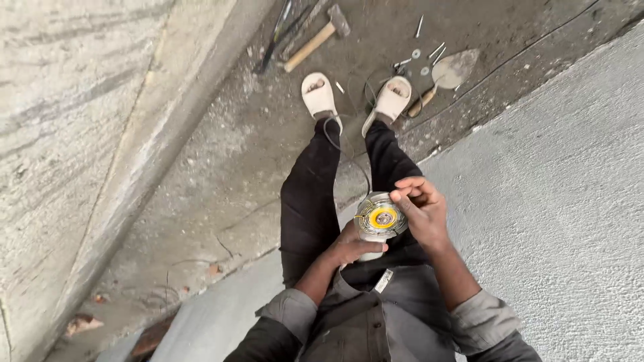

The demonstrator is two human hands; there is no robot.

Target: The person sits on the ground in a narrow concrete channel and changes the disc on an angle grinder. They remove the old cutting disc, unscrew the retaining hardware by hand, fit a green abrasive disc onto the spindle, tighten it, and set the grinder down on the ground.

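- Where the left hand [350, 247] wraps the grinder [377, 224], most of the tool body is hidden; only a pale stub shows under the palm, and its cord [333, 137] can be traced only partway toward the feet.
- Left grip: closed around the grinder body, in front of the person's waist, above the legs.
- Right hand [421, 209]: fingers bent, tips pinched at the disc's [382, 216] rim; whether they hold anything small cannot be made out.
- Disc: round, grey metal face up, yellow centre ring around a dark hub.
- Floor beyond the pale sandals [318, 94]: hammer [315, 40], trowel [448, 72], scattered screws and washers [422, 53], all well apart from the hands.
- Grey wall surface [550, 201] stands close on the right.
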